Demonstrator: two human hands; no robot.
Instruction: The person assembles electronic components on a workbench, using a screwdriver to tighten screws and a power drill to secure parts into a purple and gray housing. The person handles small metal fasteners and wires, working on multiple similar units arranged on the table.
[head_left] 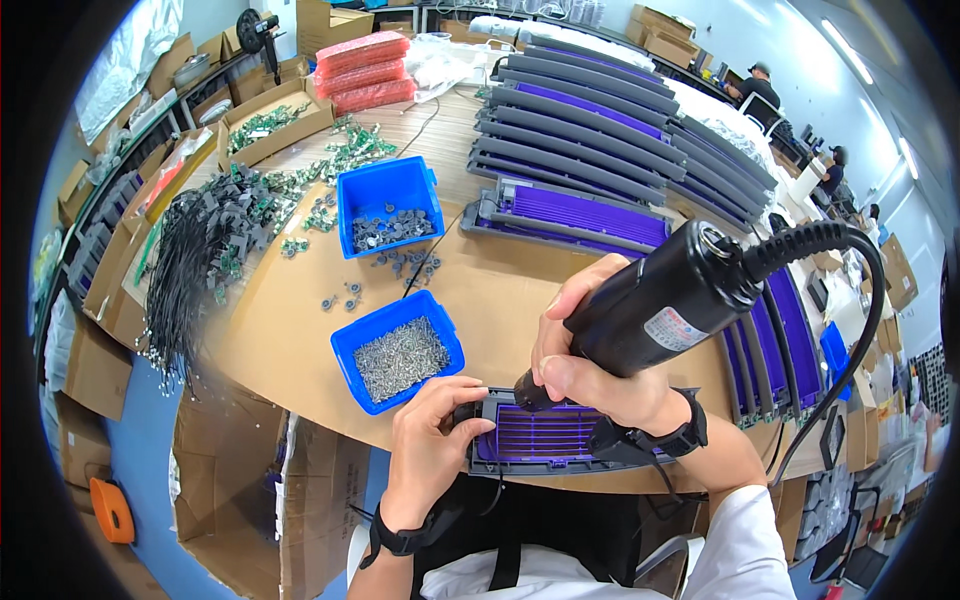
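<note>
My right hand (625,392) is wrapped round a black electric screwdriver (648,305), tilted with its tip down at the grey panel with a purple grille (548,432). The panel lies at the table's near edge. At its left end, my left hand (425,435) grips the grey frame between thumb and fingers. Whether the screwdriver's bit touches a screw is hidden by its nose. Just beyond my left hand stands a blue bin (345,345) of small metal screws. Farther back is another blue bin (375,182) with grey round parts, some of them loose beside it.
Finished-looking grey and purple panels (590,130) are stacked at the back right, others (790,330) at the right. Black cables (185,260) and green circuit boards (355,145) lie at the left. The screwdriver's cord (865,300) loops down the right side. Cardboard boxes (225,480) stand below left.
</note>
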